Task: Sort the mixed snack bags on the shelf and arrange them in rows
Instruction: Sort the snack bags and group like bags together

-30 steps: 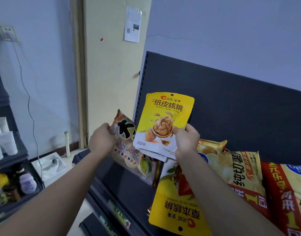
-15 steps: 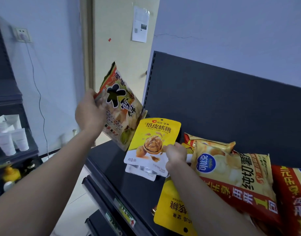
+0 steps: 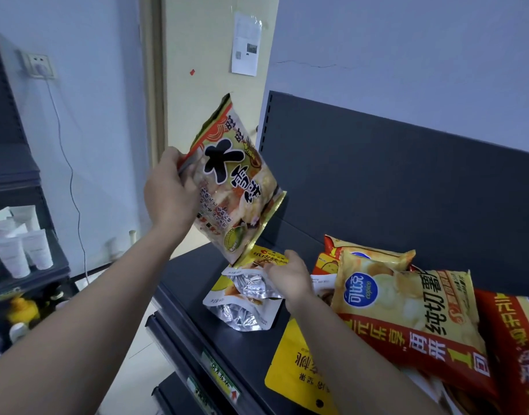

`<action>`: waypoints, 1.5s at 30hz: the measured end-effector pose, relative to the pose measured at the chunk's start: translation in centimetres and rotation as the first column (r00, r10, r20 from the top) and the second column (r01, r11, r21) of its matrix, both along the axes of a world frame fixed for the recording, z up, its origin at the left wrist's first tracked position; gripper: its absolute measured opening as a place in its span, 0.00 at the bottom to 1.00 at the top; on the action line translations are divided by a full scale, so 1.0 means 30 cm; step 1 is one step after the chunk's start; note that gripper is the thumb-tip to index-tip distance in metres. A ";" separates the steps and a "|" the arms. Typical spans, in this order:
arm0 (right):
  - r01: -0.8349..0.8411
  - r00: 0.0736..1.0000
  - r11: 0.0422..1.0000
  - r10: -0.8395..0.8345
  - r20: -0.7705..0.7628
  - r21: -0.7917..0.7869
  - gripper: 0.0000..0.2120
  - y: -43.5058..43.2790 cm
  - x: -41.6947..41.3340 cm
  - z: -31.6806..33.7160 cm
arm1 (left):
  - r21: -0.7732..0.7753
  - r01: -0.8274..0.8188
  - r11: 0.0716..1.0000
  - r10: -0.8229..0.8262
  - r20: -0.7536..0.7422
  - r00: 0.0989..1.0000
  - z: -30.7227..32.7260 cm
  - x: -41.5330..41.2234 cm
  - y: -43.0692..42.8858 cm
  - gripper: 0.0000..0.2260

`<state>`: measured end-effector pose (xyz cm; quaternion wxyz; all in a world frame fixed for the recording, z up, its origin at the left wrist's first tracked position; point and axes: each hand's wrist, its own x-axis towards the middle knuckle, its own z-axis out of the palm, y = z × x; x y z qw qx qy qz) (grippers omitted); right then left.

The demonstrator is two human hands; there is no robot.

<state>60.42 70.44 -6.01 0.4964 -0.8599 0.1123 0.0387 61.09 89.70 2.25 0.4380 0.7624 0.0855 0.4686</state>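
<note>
Left hand [image 3: 170, 193] grips rice-cracker bag [image 3: 233, 187] aloft, likely clearing shelf [image 3: 194, 283] space. Right hand [image 3: 290, 277] presses on walnut pouches [image 3: 242, 292] lying flat, probably squaring a row; clasped or merely resting, unclear. Chip bags [image 3: 407, 307] piled just right.

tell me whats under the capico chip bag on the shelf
Under the Capico chip bag another red and yellow bag pokes out behind, and a yellow walnut pouch lies beneath its front. Anything deeper is covered.
</note>
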 end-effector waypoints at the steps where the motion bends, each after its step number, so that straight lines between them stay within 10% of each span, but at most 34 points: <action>1: 0.006 0.999 0.999 -0.008 0.032 0.039 0.31 0.002 -0.002 0.015 | -0.012 0.010 1.000 -0.009 0.015 1.000 0.011 -0.001 -0.008 0.09; 8: 0.099 0.984 0.881 -0.155 0.085 0.463 0.42 -0.001 -0.016 0.166 | -0.243 0.184 0.952 -0.146 0.166 0.975 0.105 -0.001 -0.058 0.14; 14: 0.130 0.922 0.664 -0.355 0.157 0.737 0.08 -0.121 -0.101 0.321 | -0.466 0.393 0.793 -0.293 0.274 0.916 0.176 0.008 -0.144 0.12; 24: 0.181 0.686 0.697 -0.595 0.418 0.694 0.08 -0.494 -0.355 0.467 | -0.466 0.624 0.628 -0.559 0.289 0.777 0.217 -0.074 -0.529 0.09; 45: 0.507 0.334 0.478 -0.876 0.349 0.717 0.04 -1.368 -1.398 0.407 | -0.312 0.858 0.408 -0.892 0.066 0.447 0.118 -0.787 -1.569 0.15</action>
